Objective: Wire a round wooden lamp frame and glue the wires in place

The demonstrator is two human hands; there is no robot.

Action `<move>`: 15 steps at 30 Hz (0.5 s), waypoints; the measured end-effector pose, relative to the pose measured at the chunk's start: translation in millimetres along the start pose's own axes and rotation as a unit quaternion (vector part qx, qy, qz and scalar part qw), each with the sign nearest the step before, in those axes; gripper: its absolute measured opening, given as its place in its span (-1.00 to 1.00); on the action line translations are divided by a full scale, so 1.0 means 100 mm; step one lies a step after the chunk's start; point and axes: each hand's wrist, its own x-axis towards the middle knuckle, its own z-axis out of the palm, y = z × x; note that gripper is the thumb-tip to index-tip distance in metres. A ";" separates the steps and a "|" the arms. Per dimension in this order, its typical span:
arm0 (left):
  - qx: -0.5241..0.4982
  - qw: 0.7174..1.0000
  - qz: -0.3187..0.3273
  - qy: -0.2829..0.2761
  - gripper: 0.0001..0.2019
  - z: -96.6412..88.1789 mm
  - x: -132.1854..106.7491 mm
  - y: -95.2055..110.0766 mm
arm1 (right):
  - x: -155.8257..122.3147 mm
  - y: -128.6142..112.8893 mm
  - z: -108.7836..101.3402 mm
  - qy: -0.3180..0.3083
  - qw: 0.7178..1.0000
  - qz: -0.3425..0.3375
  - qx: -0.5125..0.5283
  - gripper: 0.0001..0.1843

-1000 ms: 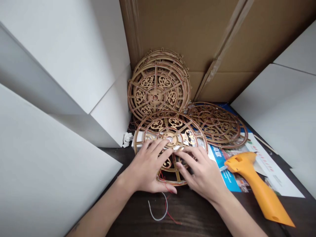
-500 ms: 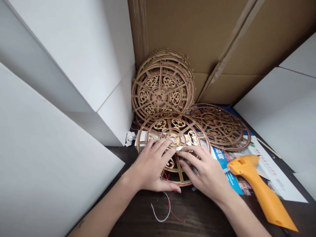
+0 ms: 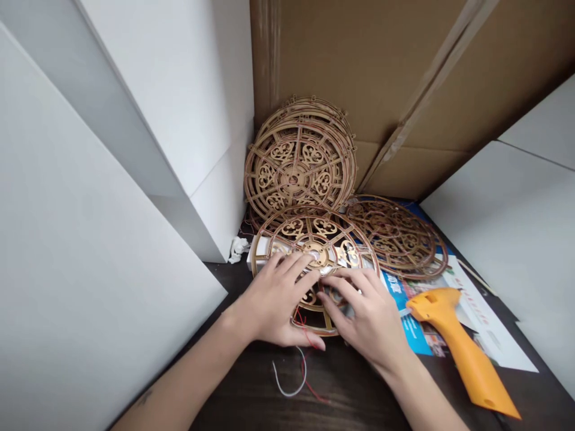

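Note:
A round openwork disc, tan with darker rims, rests on a white block in front of me. My left hand lies over its near left part, fingers stretched flat toward the hub and thumb out along the near rim. My right hand is at the disc's near right, fingers bent, with index and thumb tips close together just below the hub. Whatever lies between those tips is too small to make out. A red wire and a white wire trail from under my left hand onto the dark tabletop.
More such discs lean stacked against a cardboard panel. Others lie at the right. An orange glue gun rests partly on a printed sheet. White panels rise at left; crumpled tissue lies beside them.
The view has shifted slightly. My right hand's thumb and index tips have drawn closer together and moved a little left over the disc. My left hand keeps its place.

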 end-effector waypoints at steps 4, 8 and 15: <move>-0.011 1.000 -0.002 -0.003 -0.02 -0.01 0.00 -0.01 | 0.02 0.03 -0.01 -0.019 1.000 -0.020 -0.008 -0.83; -0.025 1.000 -0.007 -0.004 -0.01 -0.01 0.00 -0.03 | 0.03 0.08 -0.03 -0.045 0.998 -0.032 -0.015 -0.82; -0.027 1.000 -0.013 -0.003 0.00 0.01 0.00 -0.02 | 0.07 0.10 -0.05 -0.061 0.995 -0.064 -0.045 -0.80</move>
